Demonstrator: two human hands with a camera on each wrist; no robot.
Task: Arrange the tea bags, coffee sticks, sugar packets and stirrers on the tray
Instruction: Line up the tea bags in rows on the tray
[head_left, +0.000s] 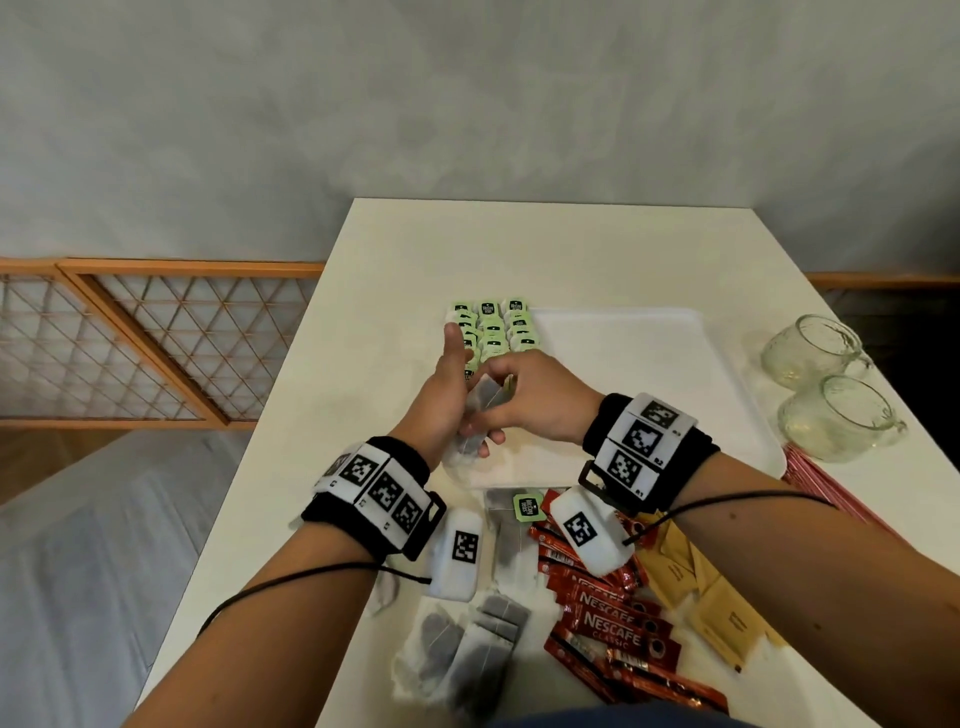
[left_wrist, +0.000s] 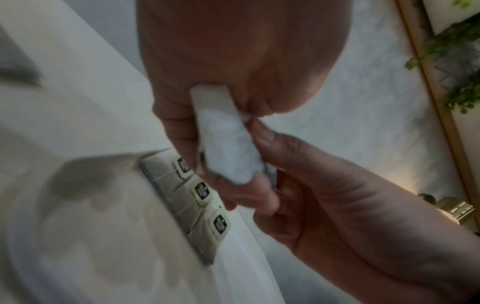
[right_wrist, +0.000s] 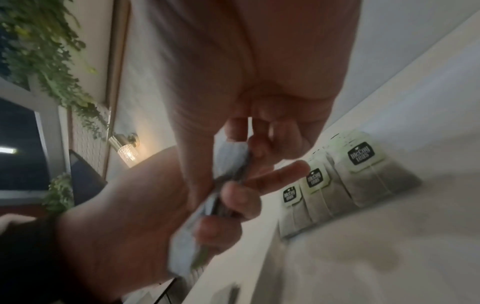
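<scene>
My left hand (head_left: 441, 408) grips a small stack of grey tea bags (head_left: 475, 415) above the tray's near left corner, thumb pointing up. My right hand (head_left: 527, 397) pinches the top of that stack (right_wrist: 228, 164) with thumb and fingers. In the left wrist view the held tea bags (left_wrist: 226, 150) look white against the palm. Rows of tea bags with green tags (head_left: 493, 327) lie on the left part of the white tray (head_left: 623, 343). Loose tea bags (head_left: 467, 639), red coffee sticks (head_left: 613, 621), yellow sugar packets (head_left: 706, 603) and red striped stirrers (head_left: 810, 475) lie on the table by me.
Two glass mugs (head_left: 813, 353) (head_left: 836, 418) stand to the right of the tray. The white table (head_left: 519, 244) ends at its left edge by a wooden lattice rail (head_left: 156, 343). The tray's right part is bare.
</scene>
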